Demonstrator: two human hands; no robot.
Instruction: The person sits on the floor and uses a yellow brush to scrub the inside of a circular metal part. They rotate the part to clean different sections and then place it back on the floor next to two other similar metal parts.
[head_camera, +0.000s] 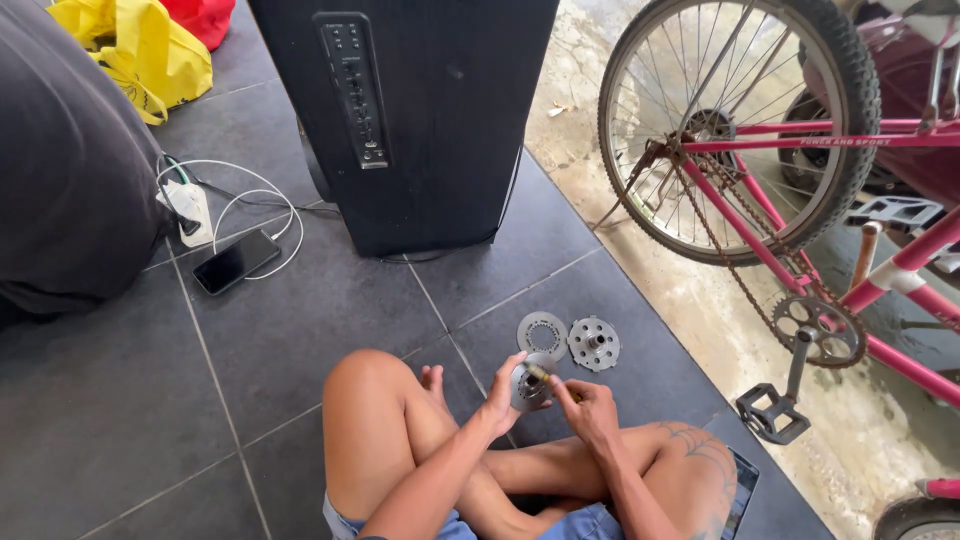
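I sit cross-legged on dark floor tiles. My left hand (500, 395) grips a round grey metal disc part (527, 384) from its left side. My right hand (588, 408) holds a small slim tool (540, 374) whose tip rests on the middle of that disc. Just beyond my hands two more round metal parts lie flat on the tile: a thin ring-shaped plate (541, 333) and a hub-like disc with holes (594, 343).
A pink bicycle (800, 200) stands at the right, its rear wheel, chain and pedal (772, 412) close to my right knee. A tall black speaker (420, 110) stands ahead. A phone (236, 262) on a white charger cable lies at the left, beside a dark cushion (70, 160).
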